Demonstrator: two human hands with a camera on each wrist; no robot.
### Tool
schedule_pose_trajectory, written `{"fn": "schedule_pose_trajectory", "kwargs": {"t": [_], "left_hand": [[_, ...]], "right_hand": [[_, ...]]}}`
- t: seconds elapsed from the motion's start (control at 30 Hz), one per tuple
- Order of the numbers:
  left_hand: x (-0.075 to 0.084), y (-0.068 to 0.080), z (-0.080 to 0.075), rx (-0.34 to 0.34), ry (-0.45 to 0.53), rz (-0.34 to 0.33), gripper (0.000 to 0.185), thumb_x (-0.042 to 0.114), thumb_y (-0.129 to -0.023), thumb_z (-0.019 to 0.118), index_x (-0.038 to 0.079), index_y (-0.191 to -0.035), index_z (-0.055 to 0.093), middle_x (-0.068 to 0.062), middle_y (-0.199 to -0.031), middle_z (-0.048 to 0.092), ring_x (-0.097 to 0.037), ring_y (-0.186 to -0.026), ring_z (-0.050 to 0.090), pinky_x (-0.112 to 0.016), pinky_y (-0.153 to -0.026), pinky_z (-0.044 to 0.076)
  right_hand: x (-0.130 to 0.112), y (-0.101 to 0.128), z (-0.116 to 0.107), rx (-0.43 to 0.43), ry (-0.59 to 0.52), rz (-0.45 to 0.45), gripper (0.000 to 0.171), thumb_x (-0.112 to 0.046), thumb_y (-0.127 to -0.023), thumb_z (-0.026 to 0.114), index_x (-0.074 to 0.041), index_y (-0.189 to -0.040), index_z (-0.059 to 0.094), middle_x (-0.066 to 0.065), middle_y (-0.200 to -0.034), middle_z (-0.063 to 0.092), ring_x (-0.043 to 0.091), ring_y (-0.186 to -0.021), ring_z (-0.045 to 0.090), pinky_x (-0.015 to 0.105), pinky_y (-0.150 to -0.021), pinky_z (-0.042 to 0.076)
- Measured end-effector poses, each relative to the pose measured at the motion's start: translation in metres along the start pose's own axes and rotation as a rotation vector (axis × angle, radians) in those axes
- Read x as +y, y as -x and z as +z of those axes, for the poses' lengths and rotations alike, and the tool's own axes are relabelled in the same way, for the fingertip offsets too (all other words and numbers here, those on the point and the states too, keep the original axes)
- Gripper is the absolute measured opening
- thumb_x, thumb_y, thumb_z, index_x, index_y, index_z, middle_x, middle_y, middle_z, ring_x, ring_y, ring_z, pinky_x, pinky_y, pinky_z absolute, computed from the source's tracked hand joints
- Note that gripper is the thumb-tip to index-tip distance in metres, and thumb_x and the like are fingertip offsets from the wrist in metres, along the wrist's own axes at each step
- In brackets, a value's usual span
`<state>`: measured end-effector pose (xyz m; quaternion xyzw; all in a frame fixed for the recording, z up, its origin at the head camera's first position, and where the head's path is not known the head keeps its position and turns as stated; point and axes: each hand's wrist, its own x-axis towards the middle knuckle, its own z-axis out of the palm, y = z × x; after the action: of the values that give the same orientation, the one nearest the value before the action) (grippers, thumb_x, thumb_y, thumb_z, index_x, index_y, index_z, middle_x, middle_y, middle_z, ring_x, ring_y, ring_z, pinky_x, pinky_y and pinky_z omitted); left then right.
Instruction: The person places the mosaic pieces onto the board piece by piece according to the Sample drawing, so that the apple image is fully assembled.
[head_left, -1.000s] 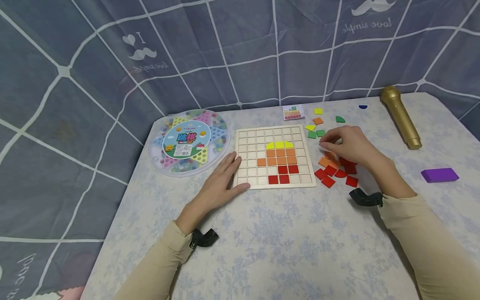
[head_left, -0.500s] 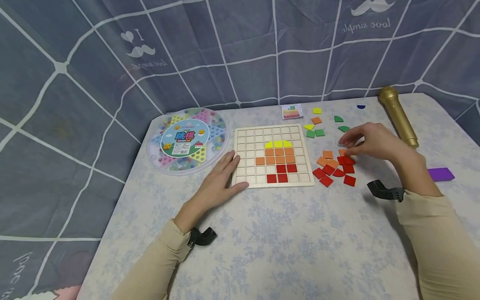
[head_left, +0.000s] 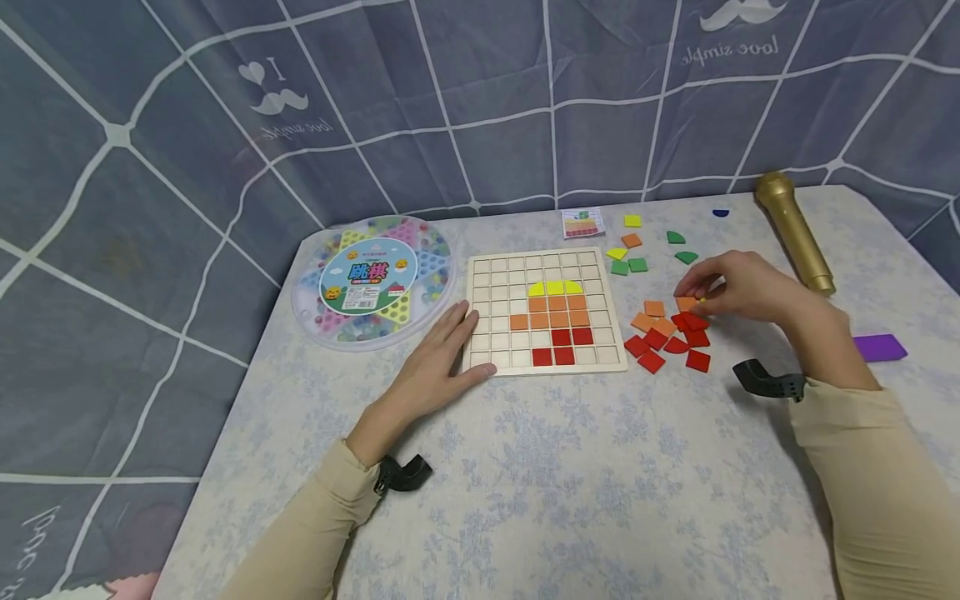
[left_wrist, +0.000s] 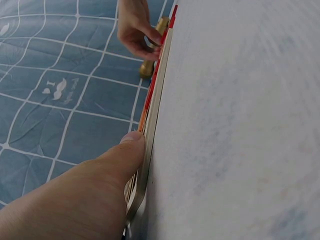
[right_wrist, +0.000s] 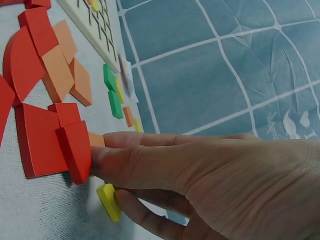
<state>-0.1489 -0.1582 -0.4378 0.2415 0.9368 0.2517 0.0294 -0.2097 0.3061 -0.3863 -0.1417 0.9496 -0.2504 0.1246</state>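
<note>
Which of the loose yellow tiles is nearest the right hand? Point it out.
The small yellow tile at the right hand's fingertips, beside the red tiles. The other yellow tiles lie farther back, near the card.

A small yellow tile (right_wrist: pixel 109 202), tilted on edge, sits beside the loose red tiles (right_wrist: pixel 37 140).

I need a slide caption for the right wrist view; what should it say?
Right hand pinches a small yellow tile beside loose red tiles on the table.
</note>
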Motion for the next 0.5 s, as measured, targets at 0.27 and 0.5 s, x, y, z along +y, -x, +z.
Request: {"fn": "schedule_pose_trajectory", "kwargs": {"t": [0.27,0.5], "left_hand": [[0.0007,0.0003,-0.0008,-0.011,-0.005,-0.003,0.091,0.055,-0.100,0.066,0.011,-0.169,0.026,-0.009,-0.178,0.014,-0.028,-0.165,0.010,-0.055,-0.130,0.022],[0.0008,0.0005,-0.0007,-0.009,-0.003,-0.007,0.091,0.054,-0.100,0.067,0.012,-0.169,0.026,-0.009,-0.178,0.014,-0.028,-0.165,0.010,-0.055,-0.130,0.022]], "right_hand": [[-0.0013,-0.0006,0.0037,0.063,0.046,-0.014,0.027,-0.014,-0.087,0.087,-0.003,-0.110,0.079,0.009,-0.097,0.073,0.026,-0.092,0.062,0.030,-0.072,0.053],[-0.0098,-0.0046,0.0078,0.130,0.041,-0.016,0.030,-0.015,-0.087,0.084,-0.003,-0.114,0.079,0.013,-0.103,0.073,0.028,-0.094,0.062,0.034,-0.077,0.053]]}}
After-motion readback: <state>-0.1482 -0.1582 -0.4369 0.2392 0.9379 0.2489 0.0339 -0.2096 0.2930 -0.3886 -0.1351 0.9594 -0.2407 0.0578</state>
